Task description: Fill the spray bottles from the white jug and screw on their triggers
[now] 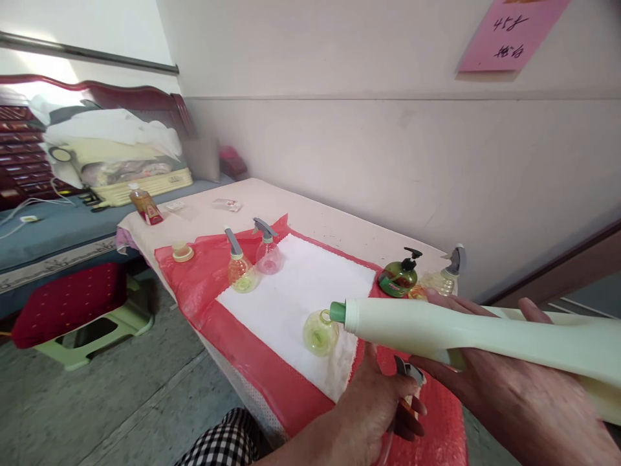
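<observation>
Right hand (pixel 509 388) grips big cream jug (pixel 436 327) – bulky, likely heavy, best held at its neck; left hand (pixel 383 401) clutches 1 spray trigger (pixel 410 374).

**Cream, green and red across the table**

The long plastic bottle (pixel 466 336) shows pale cream with a green cap at its tip. Beneath it, the small round clear bottle (pixel 320 332) glows yellow-green. The woven cloth (pixel 295 288) is plain white, laid over a bright red plastic sheet (pixel 204 285). Further back, one spray bottle (pixel 241 266) is yellowish with a grey trigger, its neighbour (pixel 268 251) pink with a grey trigger. The pump bottle (pixel 399 275) is dark green with a black pump and red label. Pink paper note (pixel 509 32) on the wall, black writing. Black-and-white checked fabric (pixel 226 443) at the bottom.
</observation>
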Demonstrator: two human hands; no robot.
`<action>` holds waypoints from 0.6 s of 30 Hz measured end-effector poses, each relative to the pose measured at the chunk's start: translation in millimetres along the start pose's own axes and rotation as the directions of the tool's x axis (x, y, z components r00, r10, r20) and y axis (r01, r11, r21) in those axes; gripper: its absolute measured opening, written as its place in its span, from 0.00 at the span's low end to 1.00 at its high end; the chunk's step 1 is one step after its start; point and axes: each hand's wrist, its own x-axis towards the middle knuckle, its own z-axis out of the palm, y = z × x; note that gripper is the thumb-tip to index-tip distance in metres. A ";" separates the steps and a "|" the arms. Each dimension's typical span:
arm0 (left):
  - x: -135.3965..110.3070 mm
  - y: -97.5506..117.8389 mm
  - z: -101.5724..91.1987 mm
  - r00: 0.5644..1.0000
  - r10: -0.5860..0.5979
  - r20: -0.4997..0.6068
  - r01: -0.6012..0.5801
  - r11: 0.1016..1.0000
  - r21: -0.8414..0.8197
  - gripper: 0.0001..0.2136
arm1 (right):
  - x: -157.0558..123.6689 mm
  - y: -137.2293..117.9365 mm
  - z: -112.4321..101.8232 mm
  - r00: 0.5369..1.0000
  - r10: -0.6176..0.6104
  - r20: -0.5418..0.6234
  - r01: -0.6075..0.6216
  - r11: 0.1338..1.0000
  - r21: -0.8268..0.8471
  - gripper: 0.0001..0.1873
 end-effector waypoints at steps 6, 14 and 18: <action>-2.4 0.3 1.6 1.000 0.016 0.003 -0.016 1.000 -0.021 0.42 | 2.7 -0.8 -0.5 0.998 0.010 -0.070 -0.010 1.000 -0.001 0.18; -1.2 1.3 0.9 1.000 -0.001 -0.009 0.001 1.000 -0.001 0.45 | 7.0 -3.2 1.6 0.989 0.023 -0.149 -0.019 0.999 0.031 0.20; 0.0 2.4 1.3 1.000 -0.026 -0.009 0.026 0.999 0.025 0.46 | 6.3 -2.9 4.4 0.988 0.032 -0.150 -0.026 0.999 0.044 0.22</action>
